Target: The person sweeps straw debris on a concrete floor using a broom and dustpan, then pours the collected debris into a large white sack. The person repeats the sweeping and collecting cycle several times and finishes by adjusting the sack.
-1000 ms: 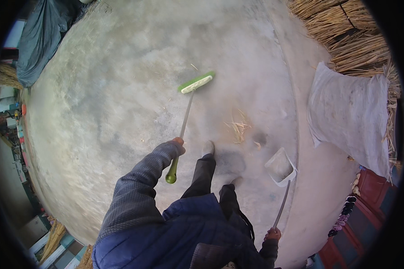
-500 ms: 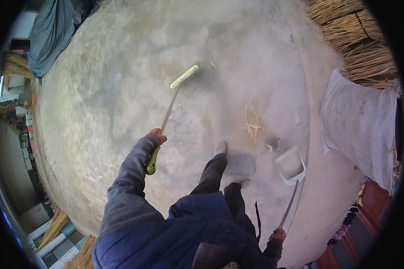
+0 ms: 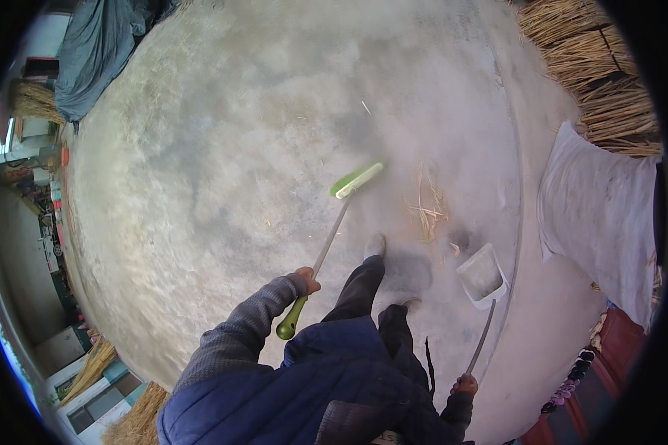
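My left hand (image 3: 309, 280) is closed around the shaft of a broom (image 3: 359, 180) with a white and green head and a green handle end. The broom head is on or just above the concrete floor, ahead of my feet. Right of it lies a small heap of straw (image 3: 428, 211), with a pale scrap (image 3: 455, 249) nearer to me. My right hand (image 3: 465, 384) grips the long handle of a white dustpan (image 3: 482, 276), which sits on the floor at my right with its mouth toward the straw. Whatever lies in the pan is too unclear to tell.
Bundles of dry stalks (image 3: 601, 67) and a whitish sack or sheet (image 3: 601, 215) line the right side. A dark tarp (image 3: 100, 55) hangs at the far left. A red panel (image 3: 608, 356) stands at the lower right. Loose straw bits dot the concrete floor (image 3: 200, 148).
My left hand has swung the broom to the right and nearer to me, bringing its head closer to the straw heap. The dustpan and my right hand have barely moved.
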Motion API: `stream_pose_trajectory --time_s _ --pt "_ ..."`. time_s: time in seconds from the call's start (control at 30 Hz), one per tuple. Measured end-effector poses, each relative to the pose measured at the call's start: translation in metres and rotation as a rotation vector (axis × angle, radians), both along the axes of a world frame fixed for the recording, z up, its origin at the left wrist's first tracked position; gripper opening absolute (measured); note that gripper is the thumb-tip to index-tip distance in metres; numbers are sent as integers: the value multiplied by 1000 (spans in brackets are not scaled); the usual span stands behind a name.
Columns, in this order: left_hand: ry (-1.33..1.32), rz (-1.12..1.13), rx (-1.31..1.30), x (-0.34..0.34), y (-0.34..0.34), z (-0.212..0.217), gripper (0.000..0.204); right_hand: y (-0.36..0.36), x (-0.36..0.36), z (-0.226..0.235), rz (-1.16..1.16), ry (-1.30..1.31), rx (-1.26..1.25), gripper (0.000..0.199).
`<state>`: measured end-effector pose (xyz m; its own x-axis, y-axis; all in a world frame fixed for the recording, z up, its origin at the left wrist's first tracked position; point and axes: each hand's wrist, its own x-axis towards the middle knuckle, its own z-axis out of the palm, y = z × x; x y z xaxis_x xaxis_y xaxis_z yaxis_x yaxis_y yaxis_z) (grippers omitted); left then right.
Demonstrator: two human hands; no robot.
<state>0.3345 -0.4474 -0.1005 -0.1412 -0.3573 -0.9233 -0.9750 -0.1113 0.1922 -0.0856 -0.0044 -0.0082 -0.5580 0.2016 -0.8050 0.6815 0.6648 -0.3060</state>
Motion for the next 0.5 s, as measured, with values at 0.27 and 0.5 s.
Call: stream_pose_trajectory --time_s 0.27,0.5 --pt "107 341 107 -6 -77 65 21 4 8 4 -93 39 -63 10" --pt "-170 -160 -259 -84 -219 -44 25 28 21 -1 -145 44 -55 12"
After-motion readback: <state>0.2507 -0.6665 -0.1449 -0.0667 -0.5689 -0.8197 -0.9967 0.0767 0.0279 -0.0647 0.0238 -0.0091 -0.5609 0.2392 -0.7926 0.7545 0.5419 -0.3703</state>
